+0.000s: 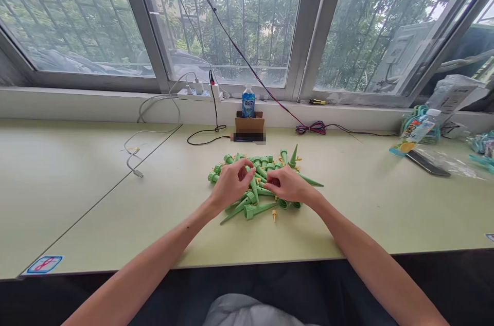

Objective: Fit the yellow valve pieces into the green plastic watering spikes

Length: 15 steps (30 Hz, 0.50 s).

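A pile of green plastic watering spikes (260,209) with wide capped ends lies on the table, with small yellow pieces scattered among them. My left hand (232,182) is over the pile's left part, thumb and fingers pinched on a green spike (254,189) whose tip points down. Close by on the right, my right hand (288,184) is closed, its fingertips low over the middle of the pile. What those fingers hold, if anything, is hidden. One small yellow piece (274,215) lies apart at the pile's near side.
Behind the pile stand a small cardboard box (250,124) and a blue-labelled bottle (248,102). Cables (311,127) run along the wall to a power strip (198,93). Rightward are a tilted bottle (415,133), a dark phone-like object (428,163) and clear plastic wrap.
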{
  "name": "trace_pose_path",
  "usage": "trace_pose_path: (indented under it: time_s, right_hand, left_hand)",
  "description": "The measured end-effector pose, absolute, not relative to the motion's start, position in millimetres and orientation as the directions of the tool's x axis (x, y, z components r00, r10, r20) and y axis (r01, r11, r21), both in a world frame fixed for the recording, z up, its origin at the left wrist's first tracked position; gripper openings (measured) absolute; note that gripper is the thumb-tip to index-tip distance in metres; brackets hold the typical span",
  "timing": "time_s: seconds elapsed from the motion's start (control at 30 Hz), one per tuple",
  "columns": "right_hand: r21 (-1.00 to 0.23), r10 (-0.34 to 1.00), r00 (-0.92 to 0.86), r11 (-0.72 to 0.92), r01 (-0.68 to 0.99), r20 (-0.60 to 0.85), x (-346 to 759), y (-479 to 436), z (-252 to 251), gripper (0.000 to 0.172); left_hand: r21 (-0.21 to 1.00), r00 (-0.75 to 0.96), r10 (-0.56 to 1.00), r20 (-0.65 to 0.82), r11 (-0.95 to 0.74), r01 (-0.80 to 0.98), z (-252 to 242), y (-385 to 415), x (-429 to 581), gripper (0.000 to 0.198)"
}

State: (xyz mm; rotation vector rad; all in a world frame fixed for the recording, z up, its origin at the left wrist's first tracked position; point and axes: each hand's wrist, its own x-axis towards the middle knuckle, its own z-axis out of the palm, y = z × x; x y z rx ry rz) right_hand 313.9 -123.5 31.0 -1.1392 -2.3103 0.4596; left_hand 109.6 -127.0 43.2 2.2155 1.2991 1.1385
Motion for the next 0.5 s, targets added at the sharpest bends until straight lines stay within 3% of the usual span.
trace_pose_path:
  time_s: [0.23, 0.5]
  right_hand:
    - [-0.600, 0.722, -0.675, 0.610, 0.518, 0.151, 320, -127, 39, 0.019]
    - [-0.588, 0.626, -0.780, 0.634, 0.503, 0.009, 328, -126, 42, 0.019]
  left_hand:
    - [0.606, 0.269, 0.833, 0.483, -0.540, 0.584, 42, -127, 111, 0.015]
    - [0.600, 0.281, 0.829, 0.484, -0.547, 0.584, 42, -127, 110, 0.016]
